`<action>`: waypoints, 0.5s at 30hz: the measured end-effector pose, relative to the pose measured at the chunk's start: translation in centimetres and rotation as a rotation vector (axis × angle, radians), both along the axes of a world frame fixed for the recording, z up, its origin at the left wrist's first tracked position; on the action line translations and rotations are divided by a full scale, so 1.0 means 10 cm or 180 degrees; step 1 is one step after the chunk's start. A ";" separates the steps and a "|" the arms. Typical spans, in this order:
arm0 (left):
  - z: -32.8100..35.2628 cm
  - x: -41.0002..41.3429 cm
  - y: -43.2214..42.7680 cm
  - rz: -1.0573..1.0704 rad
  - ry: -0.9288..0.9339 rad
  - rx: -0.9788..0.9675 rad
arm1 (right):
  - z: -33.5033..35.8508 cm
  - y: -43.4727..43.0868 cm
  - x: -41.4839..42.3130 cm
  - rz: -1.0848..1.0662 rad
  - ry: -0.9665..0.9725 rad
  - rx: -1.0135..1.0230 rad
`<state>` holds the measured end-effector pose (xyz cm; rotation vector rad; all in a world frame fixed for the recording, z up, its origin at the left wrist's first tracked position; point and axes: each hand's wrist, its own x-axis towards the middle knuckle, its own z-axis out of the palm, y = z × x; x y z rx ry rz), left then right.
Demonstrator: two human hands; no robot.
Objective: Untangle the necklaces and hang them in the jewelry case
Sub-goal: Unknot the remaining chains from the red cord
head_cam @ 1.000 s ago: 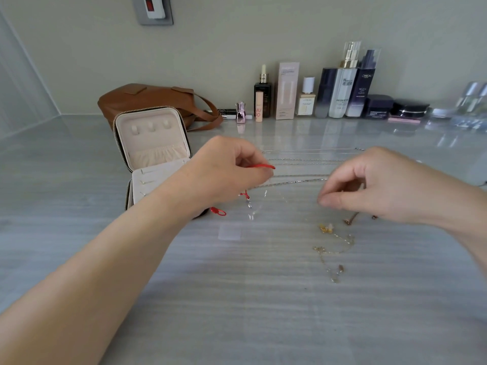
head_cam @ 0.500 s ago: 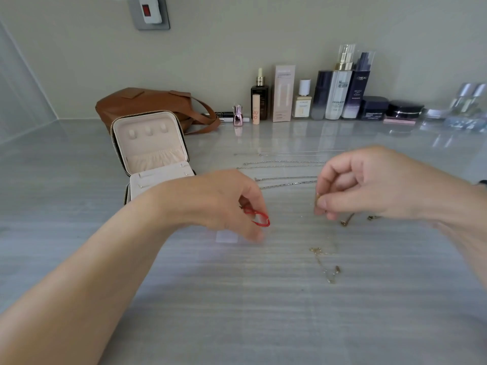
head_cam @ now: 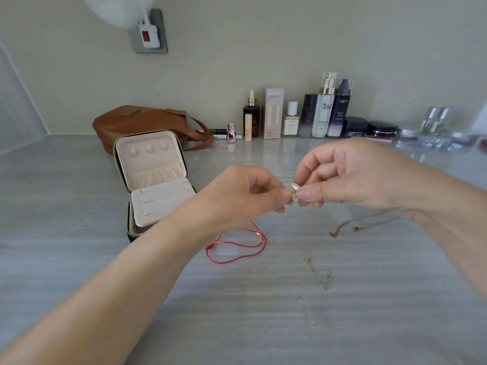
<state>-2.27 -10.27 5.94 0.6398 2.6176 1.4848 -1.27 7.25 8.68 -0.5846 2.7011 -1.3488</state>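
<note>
My left hand [head_cam: 249, 191] and my right hand [head_cam: 350, 175] meet above the table, both pinching a small gold pendant [head_cam: 295, 191] between fingertips. Below them a red cord necklace [head_cam: 237, 245] lies looped on the table. A thin gold chain [head_cam: 319, 272] lies to the right of it, and another gold chain [head_cam: 369, 222] runs out from under my right wrist. The jewelry case [head_cam: 155, 180] stands open at the left, its lid upright with three hooks and a cream pouch.
A brown leather bag [head_cam: 142, 122] lies behind the case. Several cosmetic bottles and jars [head_cam: 324, 111] line the back wall. A small clear plastic piece [head_cam: 228, 251] sits by the red cord. Silver chains [head_cam: 286, 177] lie behind my hands.
My left hand let go of the red cord, which now lies on the table, and rose to meet my right hand. Both hands now pinch the gold pendant.
</note>
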 end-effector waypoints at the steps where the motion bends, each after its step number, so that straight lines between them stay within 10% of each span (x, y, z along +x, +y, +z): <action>1: -0.01 0.01 0.01 -0.0024 -0.0091 0.0080 | 0.01 -0.01 0.01 0.0018 -0.0010 0.0000; 8: -0.02 -0.01 -0.02 -0.0414 -0.1059 0.0959 | -0.02 0.06 -0.04 -0.0210 -0.0446 -0.0985; 15: -0.07 -0.03 0.05 -0.0017 -0.1312 0.1439 | -0.06 -0.12 0.05 -0.0819 0.0424 -0.0638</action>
